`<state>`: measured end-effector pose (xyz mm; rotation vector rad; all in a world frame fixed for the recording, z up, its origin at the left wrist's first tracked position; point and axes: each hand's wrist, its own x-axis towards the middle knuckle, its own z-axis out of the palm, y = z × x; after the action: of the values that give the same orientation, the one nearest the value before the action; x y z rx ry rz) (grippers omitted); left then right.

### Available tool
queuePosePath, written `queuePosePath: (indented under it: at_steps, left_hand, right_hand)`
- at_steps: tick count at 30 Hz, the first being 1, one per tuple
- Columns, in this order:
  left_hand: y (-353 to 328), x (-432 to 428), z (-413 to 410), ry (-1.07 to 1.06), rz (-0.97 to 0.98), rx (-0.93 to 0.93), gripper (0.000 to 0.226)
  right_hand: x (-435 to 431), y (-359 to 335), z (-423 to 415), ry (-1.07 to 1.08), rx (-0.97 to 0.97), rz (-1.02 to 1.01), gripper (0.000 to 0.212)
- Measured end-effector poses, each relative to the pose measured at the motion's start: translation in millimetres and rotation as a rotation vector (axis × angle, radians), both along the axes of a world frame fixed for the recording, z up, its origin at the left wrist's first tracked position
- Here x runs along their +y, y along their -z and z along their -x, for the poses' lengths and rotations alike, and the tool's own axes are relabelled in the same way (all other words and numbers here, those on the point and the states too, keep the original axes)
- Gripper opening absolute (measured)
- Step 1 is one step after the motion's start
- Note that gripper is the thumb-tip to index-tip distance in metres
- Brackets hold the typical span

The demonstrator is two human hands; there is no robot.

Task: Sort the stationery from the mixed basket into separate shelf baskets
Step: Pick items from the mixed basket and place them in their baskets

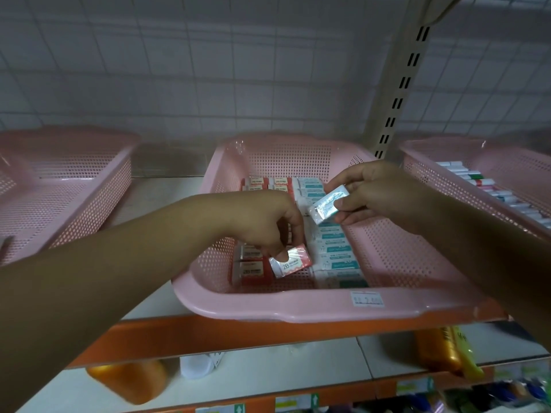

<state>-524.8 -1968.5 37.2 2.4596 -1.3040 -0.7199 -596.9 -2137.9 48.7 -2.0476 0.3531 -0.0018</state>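
Head view, left hand pinching red eraser, hiding others, pens cut off

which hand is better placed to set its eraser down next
Probably left: the left hand holds its red eraser low by the red row in the pink basket; the right hand holds its teal eraser higher.

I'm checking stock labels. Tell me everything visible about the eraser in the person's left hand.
The eraser is a small flat rectangular block in glossy clear wrap that catches glare. Its sleeve is red-pink with a white end printed "2B"; the smaller print is unreadable. It sits tilted, low over the front of the middle pink basket, between the red-labelled erasers and the teal-labelled row. The left hand pinches its upper edge. Whether it touches the basket floor cannot be told.
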Motion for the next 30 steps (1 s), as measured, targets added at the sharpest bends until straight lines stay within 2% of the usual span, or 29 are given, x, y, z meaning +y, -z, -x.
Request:
queuePosePath:
  at_steps: [4, 9, 12, 23, 28, 30]
  left_hand:
    - [0.8, -0.4, 3.0, 0.011, -0.015, -0.025, 0.026]
    - [2.9, -1.4, 7.1, 0.011, -0.031, -0.185, 0.02]
    - [3.7, -0.7, 7.6, 0.02, -0.041, -0.22, 0.017]
    - [7.4, -3.9, 7.1, 0.062, -0.031, -0.165, 0.015]
    - [8.8, -6.1, 8.5, 0.061, -0.074, -0.208, 0.006]
    - [8.5, -5.5, 6.9, 0.053, -0.086, -0.214, 0.009]
  right_hand:
    - [-0.7, 1.3, -0.8, 0.001, 0.002, 0.004, 0.023]
    - [-0.3, 0.9, -1.0, -0.011, 0.009, 0.023, 0.023]
    - [0.6, 0.4, -0.2, -0.012, 0.016, 0.029, 0.023]
    - [2.5, 2.8, 2.0, -0.016, 0.025, 0.06, 0.023]
    - [3.0, 3.7, 1.7, -0.021, 0.025, 0.077, 0.023]
    - [3.2, 3.3, 1.9, -0.019, 0.022, 0.075, 0.023]
